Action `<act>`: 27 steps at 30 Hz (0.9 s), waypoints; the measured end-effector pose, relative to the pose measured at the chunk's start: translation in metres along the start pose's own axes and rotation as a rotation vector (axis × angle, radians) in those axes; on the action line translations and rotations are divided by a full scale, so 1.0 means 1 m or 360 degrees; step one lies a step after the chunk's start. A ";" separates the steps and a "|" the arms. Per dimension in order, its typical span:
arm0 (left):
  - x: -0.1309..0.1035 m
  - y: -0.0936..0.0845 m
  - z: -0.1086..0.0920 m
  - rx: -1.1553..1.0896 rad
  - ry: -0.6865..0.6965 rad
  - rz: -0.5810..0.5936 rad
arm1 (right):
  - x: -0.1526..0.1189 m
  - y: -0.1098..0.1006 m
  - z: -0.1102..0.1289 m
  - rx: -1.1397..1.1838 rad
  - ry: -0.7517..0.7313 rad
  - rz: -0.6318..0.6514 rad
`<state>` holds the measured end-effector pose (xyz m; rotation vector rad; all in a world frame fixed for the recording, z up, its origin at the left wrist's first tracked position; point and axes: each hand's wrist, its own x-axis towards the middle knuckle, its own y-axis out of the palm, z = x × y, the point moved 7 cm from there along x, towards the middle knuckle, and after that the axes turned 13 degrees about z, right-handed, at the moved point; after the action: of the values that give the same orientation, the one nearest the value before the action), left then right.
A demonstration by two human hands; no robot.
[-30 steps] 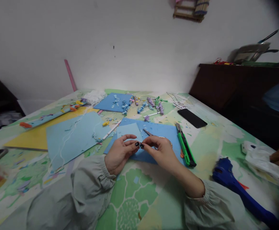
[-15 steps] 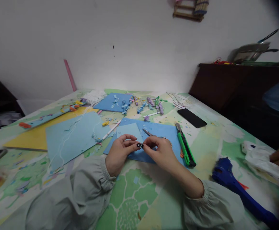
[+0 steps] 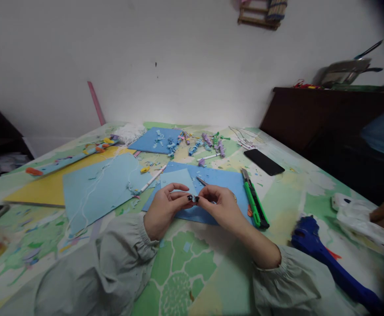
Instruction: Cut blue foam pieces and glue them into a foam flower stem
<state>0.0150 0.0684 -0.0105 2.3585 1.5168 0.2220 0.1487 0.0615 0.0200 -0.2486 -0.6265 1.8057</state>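
Note:
My left hand (image 3: 168,207) and my right hand (image 3: 221,207) meet thumb to thumb over the near edge of a blue foam sheet (image 3: 226,177). Both are closed in a pinch around a tiny light-blue piece (image 3: 193,199), mostly hidden by the fingertips; its kind is too small to make out. Just beyond the fingers a pale blue square (image 3: 179,177) lies on the sheet. The tip of a pair of scissors (image 3: 201,181) pokes out beside it, the rest largely covered by my right hand. A green box cutter (image 3: 255,199) rests at the sheet's right edge, its blade out.
A blue glue gun (image 3: 313,243) lies at the right, a black phone (image 3: 263,161) farther back. Left are a light-blue sheet (image 3: 103,184) and a yellow board (image 3: 34,188). Several curled paper pieces (image 3: 196,148) and a white pen-like stick (image 3: 153,178) lie beyond; scraps are scattered around.
My thumbs have drawn slightly apart, and more of the light-blue piece shows between them. My right hand has shifted a little, covering more of the scissors' handle.

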 end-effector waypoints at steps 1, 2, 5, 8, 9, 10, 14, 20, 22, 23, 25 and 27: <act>0.000 -0.001 -0.001 0.0012 -0.0002 -0.0007 | 0.000 0.000 -0.001 0.0031 0.0003 0.0007; 0.000 -0.001 -0.001 0.0028 -0.0004 -0.0018 | 0.001 0.000 -0.002 0.0057 0.0008 0.0013; 0.001 -0.004 -0.002 0.0103 0.0002 -0.0048 | 0.002 0.000 -0.005 0.0135 0.0020 0.0026; 0.000 -0.005 -0.005 0.0210 0.0057 -0.0073 | 0.004 0.004 -0.006 0.0234 0.0019 0.0082; 0.000 -0.005 -0.006 0.0245 0.0083 -0.0082 | 0.004 0.005 -0.006 0.0245 0.0019 0.0098; -0.001 -0.005 -0.008 0.0280 0.0106 -0.0093 | 0.004 0.006 -0.006 0.0241 0.0018 0.0104; -0.003 -0.005 -0.012 0.0385 0.0147 -0.0110 | 0.003 0.006 -0.004 0.0231 -0.0024 0.0085; -0.001 -0.003 -0.020 0.0464 0.0263 -0.0049 | 0.002 0.007 0.000 0.0182 -0.0086 0.0166; 0.000 -0.001 -0.021 0.0495 0.0254 -0.0015 | 0.002 0.008 0.001 0.0175 -0.0099 0.0199; 0.000 -0.001 -0.021 0.0512 0.0245 0.0001 | 0.002 0.008 0.000 0.0180 -0.0099 0.0201; 0.001 0.000 -0.022 0.0546 0.0231 0.0035 | 0.002 0.006 0.000 0.0210 -0.0098 0.0181; 0.003 -0.003 -0.023 0.0581 0.0228 0.0040 | 0.003 0.004 -0.002 0.0245 -0.0086 0.0142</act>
<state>0.0064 0.0771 0.0099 2.6942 1.7187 0.1302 0.1459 0.0641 0.0164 -0.1257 -0.5180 1.9415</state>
